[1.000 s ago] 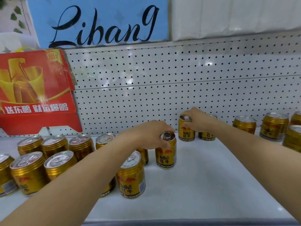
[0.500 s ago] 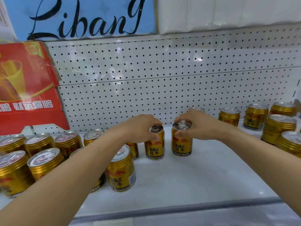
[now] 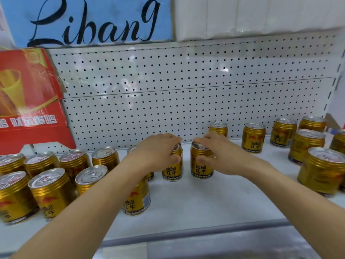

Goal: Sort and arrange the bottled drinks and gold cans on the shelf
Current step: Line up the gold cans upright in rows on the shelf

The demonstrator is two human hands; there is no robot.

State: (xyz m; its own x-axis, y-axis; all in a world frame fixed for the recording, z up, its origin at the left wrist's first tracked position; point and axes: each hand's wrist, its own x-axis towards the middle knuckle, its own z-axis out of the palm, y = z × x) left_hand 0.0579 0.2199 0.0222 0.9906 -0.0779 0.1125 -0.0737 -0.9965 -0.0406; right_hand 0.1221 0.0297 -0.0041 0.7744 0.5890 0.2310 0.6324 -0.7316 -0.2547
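Your left hand (image 3: 157,150) grips left can (image 3: 172,165) from above, fingers clenched round its rim. Your right hand (image 3: 217,154) grasps right can (image 3: 201,162) same way. Both cans upright mid-shelf (image 3: 205,199), just beside each other, narrow gap between. Block of cans lies left, so left hand nearer; loose cans right. Left can's top mostly hidden by hand. No bottles visible.

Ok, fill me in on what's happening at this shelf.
A person is arranging gold cans on a white shelf. The left hand grips one upright can, the right hand grips another just beside it, mid-shelf. More cans stand grouped at left and right. No bottles are in view.
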